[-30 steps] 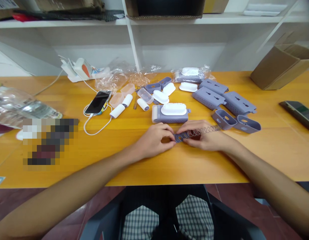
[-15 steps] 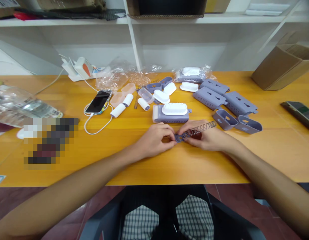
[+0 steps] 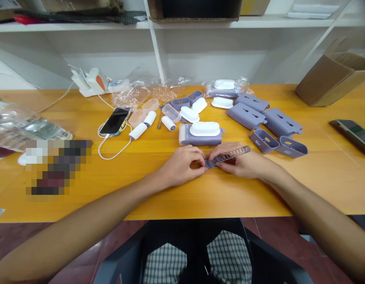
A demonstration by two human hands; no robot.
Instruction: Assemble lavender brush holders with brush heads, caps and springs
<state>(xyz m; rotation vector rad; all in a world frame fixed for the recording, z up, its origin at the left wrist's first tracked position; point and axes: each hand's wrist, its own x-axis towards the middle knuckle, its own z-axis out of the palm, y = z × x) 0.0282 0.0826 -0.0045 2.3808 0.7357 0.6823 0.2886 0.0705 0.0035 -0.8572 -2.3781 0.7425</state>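
Both hands meet at the middle of the orange table point(image 3: 182, 197). My left hand point(image 3: 182, 163) is closed in a pinch on a small purple part point(image 3: 208, 162) at the near end of a long metal coil spring point(image 3: 231, 154). My right hand point(image 3: 240, 161) is closed around the same spring, whose free end sticks out to the right above the fingers. Just behind the hands lies a purple block with a white ribbed top point(image 3: 202, 134).
Purple perforated housings point(image 3: 261, 116) and two open purple cups point(image 3: 277, 144) lie to the right. White caps, clear lids and rollers point(image 3: 170, 114) sit behind. A phone on a white cable point(image 3: 115, 120) lies left, another dark phone point(image 3: 352, 134) far right, a cardboard box point(image 3: 333, 77) at back right.
The free end of the spring has drawn in to the left, so less of it sticks out past my right hand. Both hands have stayed in place.
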